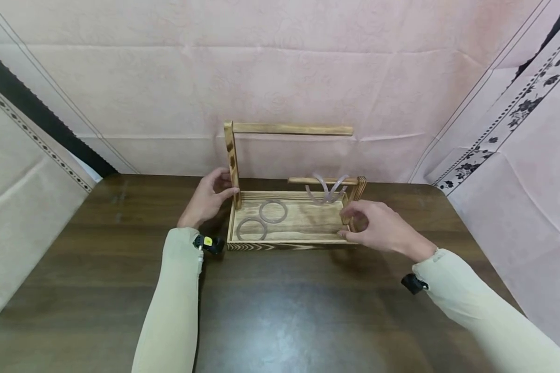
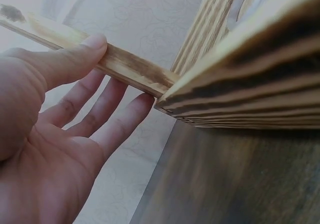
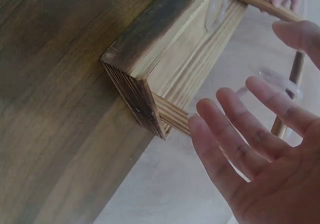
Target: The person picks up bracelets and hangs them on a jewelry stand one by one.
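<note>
A shallow wooden tray with dark striped grain stands on the table. At its left end rises a tall wooden post, with a long bar reaching right from its top. My left hand pinches this post between thumb and fingers, low on its length; the left wrist view shows the grip too. Two translucent rings lie flat in the tray. More clear rings hang on a lower bar at the right end. My right hand is beside that end, fingers spread and holding nothing.
The brown table extends in front of the tray and to both sides. Close behind the tray hangs a pale pink patterned cloth, and more cloth closes off the right side.
</note>
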Tool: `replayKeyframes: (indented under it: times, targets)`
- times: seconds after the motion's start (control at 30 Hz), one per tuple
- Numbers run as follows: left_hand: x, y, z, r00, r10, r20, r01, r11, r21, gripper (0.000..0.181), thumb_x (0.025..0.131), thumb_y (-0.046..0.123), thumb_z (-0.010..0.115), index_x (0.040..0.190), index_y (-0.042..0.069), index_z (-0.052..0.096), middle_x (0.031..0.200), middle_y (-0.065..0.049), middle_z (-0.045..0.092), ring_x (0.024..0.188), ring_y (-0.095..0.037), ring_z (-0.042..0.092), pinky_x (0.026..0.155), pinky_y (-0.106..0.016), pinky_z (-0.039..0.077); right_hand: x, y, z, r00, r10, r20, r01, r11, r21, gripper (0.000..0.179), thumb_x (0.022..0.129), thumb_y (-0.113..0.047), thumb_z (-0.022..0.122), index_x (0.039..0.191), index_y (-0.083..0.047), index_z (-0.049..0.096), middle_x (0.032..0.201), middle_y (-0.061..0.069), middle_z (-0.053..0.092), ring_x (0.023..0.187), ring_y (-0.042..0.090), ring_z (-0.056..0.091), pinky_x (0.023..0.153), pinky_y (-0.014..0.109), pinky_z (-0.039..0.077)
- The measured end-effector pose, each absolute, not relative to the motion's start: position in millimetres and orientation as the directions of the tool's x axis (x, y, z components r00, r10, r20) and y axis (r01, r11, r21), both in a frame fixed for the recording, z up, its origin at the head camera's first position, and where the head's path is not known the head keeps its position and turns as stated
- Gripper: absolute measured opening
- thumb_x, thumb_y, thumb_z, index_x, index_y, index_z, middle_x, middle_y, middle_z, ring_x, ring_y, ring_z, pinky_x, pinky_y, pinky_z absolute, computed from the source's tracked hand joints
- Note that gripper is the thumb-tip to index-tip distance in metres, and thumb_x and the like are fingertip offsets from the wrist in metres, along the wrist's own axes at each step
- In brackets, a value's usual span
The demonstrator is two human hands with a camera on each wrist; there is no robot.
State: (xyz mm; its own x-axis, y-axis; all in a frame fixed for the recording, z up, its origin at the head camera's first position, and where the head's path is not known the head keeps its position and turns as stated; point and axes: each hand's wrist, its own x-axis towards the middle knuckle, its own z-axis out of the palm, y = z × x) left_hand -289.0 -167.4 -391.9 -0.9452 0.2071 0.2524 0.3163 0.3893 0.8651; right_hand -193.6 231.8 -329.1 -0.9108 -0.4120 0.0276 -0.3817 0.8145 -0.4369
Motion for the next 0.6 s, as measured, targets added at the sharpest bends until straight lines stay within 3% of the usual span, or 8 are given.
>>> replayKeyframes:
  times: [0.17, 0.6]
  targets:
    - [-288, -169, -393, -0.949, 0.209, 0.237, 0.304, 0.399, 0.865, 0.032, 0.098, 0.011, 0.068, 0.127, 0.004, 0.058, 0.121, -0.017, 0.064, 0.111, -0.032, 0.061, 0.101, -0.045, 0.047, -192, 222, -325, -0.89, -0.456, -0.006, -0.42, 0.824, -0.379, 0.046, 0.086, -0.045, 0.08, 0.122, -0.019, 0.068, 0.113, -0.002, 0.071, 0.106, 0.021, 0.068, 0.091, 0.045, 0.055]
    - [-291, -166, -394, -0.956, 0.196, 0.218, 0.278, 0.377, 0.883, 0.034, 0.098, 0.013, 0.069, 0.129, 0.005, 0.058, 0.124, -0.016, 0.064, 0.114, -0.032, 0.062, 0.102, -0.046, 0.047, -199, 200, -310, -0.751, -0.652, -0.103, -0.588, 0.732, -0.346, 0.04, 0.091, -0.033, 0.077, 0.126, -0.017, 0.067, 0.124, 0.0, 0.07, 0.113, 0.022, 0.066, 0.097, 0.046, 0.054]
